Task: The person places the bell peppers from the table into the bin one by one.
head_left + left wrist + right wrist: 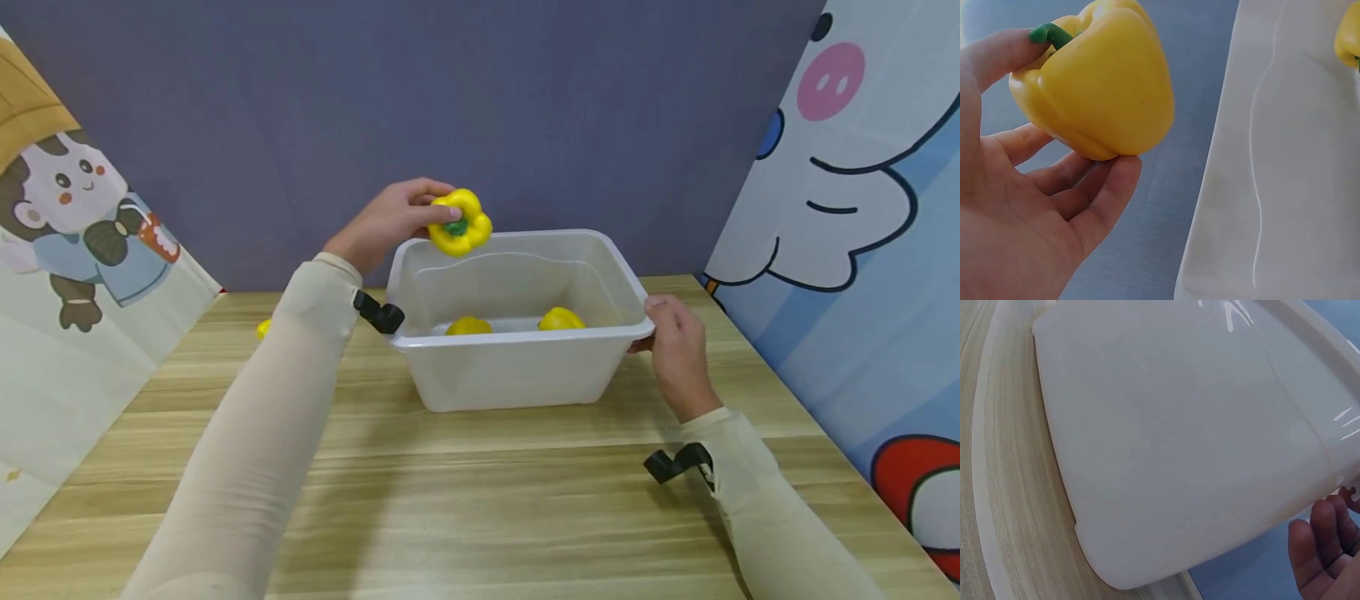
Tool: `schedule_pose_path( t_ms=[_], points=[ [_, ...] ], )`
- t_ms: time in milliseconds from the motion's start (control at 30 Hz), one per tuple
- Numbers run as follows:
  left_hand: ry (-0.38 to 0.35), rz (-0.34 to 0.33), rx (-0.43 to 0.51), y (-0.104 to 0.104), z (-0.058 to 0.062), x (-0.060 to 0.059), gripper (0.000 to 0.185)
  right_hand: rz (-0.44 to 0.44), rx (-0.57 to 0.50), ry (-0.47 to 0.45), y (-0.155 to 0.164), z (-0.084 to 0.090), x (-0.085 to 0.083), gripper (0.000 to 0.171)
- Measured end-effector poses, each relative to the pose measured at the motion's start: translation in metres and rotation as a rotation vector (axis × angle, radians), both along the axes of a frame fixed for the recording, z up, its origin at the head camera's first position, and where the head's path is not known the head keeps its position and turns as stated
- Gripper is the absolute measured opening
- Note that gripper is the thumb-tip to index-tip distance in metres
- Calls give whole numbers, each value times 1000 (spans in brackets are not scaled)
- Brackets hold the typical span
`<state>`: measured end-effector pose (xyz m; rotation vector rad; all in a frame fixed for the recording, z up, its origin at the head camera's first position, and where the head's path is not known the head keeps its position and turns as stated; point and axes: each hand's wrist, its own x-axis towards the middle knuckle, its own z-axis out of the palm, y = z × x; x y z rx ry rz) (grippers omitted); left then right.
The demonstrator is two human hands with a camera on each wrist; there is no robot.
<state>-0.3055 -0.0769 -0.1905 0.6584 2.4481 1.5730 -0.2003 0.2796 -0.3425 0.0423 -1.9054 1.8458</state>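
My left hand [393, 218] pinches a yellow bell pepper [474, 223] with a green stem, raised over the back left rim of a white plastic bin [510, 371]. In the left wrist view the thumb lies by the stem and the fingertips support the pepper's other end. Inside the bin are two more yellow bell peppers, one left of the middle [469, 326] and one to the right [561, 319], both partly hidden by the front wall. My right hand [681, 354] grips the bin's rim at its right front corner, thumb on top and fingers beneath.
Another yellow object [263, 328] shows at the table's left, mostly hidden behind my left forearm. The bin stands on a wood-grain table [480, 500]. A dark blue-grey panel [525, 108] rises behind it, and cartoon-printed panels flank both sides.
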Motion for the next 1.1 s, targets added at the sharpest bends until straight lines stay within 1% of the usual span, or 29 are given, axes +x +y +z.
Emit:
schedule_pose_path(
  t_ms=[200,467,567,767,1100],
  points=[
    [4,-6,-38,4,-3,-6,51,6,-1,1,0,0,0,27],
    [-27,-31,-92,6,-7,-12,55,14,-17,11,0,-1,0,26],
    [-31,-29,-125,11,-7,-14,57,9,-25,9,0,-2,0,25],
    [-27,-31,-172,19,-5,-14,59,-2,-35,6,0,-3,-1,24],
    [-36,-49,-204,22,-7,-13,55,9,-24,7,0,-3,-2,25]
  ],
)
